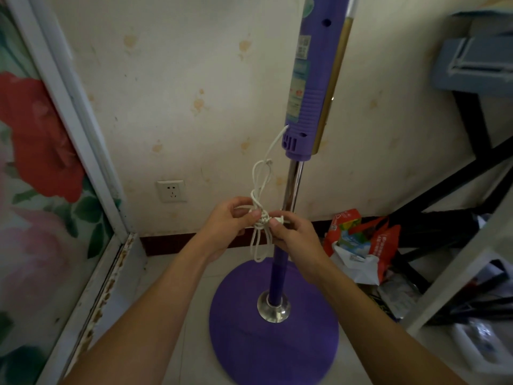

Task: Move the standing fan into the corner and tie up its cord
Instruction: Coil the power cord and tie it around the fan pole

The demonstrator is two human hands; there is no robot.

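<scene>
Bundled cord (261,218) — pinched between both hands' fingers (251,216).

Matt purple plastic on the fan's round base (274,340) and ribbed column housing (311,87); shiny chrome pole (293,187) between, glossy metal collar (274,308) below. White cord (259,190) looks smooth plastic. Wallpaper (180,93) matt, stained. Crinkly glossy bags (361,240) right.

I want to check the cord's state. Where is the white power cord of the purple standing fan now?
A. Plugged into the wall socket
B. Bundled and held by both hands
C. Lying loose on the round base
B: the white power cord is a wrapped bundle pinched between the left hand and right hand, beside the fan's pole.
</scene>
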